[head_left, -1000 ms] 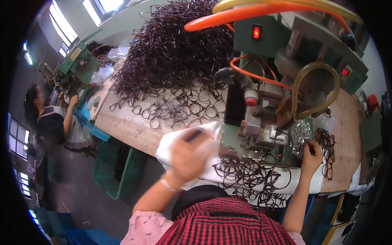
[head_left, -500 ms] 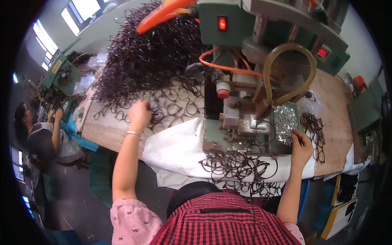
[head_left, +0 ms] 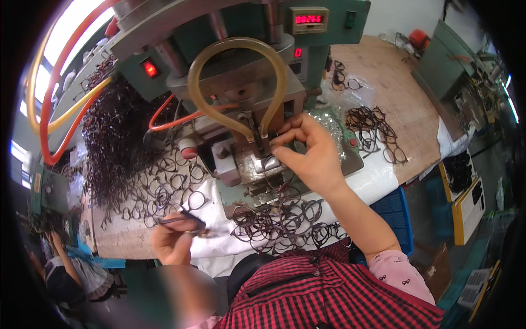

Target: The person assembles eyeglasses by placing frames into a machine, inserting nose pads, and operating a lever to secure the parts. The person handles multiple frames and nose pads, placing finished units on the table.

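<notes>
My left hand (head_left: 174, 239) is closed round a dark eyeglass frame (head_left: 192, 220), held over the near left of the table and slightly blurred. At the machine press (head_left: 241, 159), my right hand (head_left: 315, 159) reaches in with thumb and finger pinched beside the metal die block (head_left: 267, 163). Whatever is between those fingertips is too small to make out. One eyeglass frame (head_left: 268, 178) hangs at the front of the die. Small shiny metal pieces (head_left: 331, 123) lie heaped just behind my right hand.
Tangled eyeglass frames (head_left: 274, 222) lie on white sheeting before the press. A large dark pile of frames (head_left: 118, 140) rises at the left, and more frames (head_left: 372, 129) lie at the right. A yellowish hose (head_left: 197, 71) loops above the die. Another person (head_left: 71, 274) sits far left.
The view has swung right. My left hand has come back from the scattered frames with an eyeglass frame in it. My right hand has moved from the metal pieces to the die.
</notes>
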`<state>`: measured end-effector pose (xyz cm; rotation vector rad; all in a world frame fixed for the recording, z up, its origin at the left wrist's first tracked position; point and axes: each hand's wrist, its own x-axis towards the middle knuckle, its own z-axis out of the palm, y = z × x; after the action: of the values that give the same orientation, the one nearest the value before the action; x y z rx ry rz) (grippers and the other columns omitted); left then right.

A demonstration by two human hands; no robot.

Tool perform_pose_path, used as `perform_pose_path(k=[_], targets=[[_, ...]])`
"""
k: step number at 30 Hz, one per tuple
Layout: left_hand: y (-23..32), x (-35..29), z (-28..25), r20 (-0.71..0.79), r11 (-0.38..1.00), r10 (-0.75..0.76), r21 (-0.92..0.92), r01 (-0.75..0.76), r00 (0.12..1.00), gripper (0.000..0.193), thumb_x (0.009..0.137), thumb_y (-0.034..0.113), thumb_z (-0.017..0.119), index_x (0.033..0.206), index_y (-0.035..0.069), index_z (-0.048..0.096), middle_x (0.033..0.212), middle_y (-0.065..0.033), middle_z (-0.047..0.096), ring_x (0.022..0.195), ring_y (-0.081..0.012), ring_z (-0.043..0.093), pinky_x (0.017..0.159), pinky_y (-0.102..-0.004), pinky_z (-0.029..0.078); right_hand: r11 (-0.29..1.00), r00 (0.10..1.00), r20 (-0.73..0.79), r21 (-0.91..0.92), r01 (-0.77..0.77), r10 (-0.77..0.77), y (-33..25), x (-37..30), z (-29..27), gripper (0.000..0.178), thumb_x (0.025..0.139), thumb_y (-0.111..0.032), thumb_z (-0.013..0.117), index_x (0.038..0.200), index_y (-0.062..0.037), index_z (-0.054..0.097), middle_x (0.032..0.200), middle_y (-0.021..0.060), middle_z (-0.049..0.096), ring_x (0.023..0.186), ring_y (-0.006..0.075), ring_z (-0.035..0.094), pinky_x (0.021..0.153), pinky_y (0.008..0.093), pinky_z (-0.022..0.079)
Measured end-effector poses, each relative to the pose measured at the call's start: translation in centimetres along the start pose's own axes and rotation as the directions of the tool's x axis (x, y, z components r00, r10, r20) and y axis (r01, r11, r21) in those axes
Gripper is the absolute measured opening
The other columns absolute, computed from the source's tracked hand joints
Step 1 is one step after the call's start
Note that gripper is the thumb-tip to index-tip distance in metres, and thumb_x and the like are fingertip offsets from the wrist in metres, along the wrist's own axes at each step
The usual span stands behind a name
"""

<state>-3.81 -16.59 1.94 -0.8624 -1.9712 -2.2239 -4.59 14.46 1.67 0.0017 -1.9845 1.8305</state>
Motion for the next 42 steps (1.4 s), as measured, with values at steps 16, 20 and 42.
perform_pose_path(k=[16,20,42], targets=[[1.7,6.0,7.5,0.162,0.884,0.417,0.157,-0.441,0.894,0.015,0.083,-0.002,0.065,0.096,0.001,0.06,0.1,-0.0177,0.069,0.079,-0.0242,0.067,0.072,-0.0359,0.059,0.959,0.987,0.05,-0.235,0.159,-0.151,0.3,-3.1,-2.9,0.037,0.081,-0.007,0.071,0.118,-0.0035,0.066,0.115,0.0133,0.07,0.116,0.0277,0.063,0.102,0.0385,0.046],[0.6,6.3,9.3,0.642,0.316,0.548,0.435,-0.843,0.537,0.021,0.068,0.008,0.071,0.086,0.008,0.062,0.108,-0.013,0.069,0.076,-0.019,0.064,0.072,-0.0329,0.06,0.329,0.982,-0.122,-0.942,-0.07,-0.141,7.1,-3.5,-7.6,0.022,0.075,-0.013,0.075,0.096,-0.0041,0.072,0.131,0.02,0.06,0.133,0.0409,0.046,0.1,0.0497,0.045],[3.5,-1.5,-1.6,-0.279,0.633,0.516,0.762,-0.14,0.81,0.016,0.097,-0.004,0.052,0.109,-0.005,0.062,0.112,-0.0181,0.068,0.106,-0.0297,0.065,0.095,-0.0388,0.054,0.372,0.912,-0.092,-0.926,0.07,-0.401,8.0,-1.9,-7.0,0.012,0.08,-0.014,0.07,0.09,-0.0075,0.07,0.106,0.009,0.069,0.1,0.0318,0.063,0.08,0.0438,0.051]])
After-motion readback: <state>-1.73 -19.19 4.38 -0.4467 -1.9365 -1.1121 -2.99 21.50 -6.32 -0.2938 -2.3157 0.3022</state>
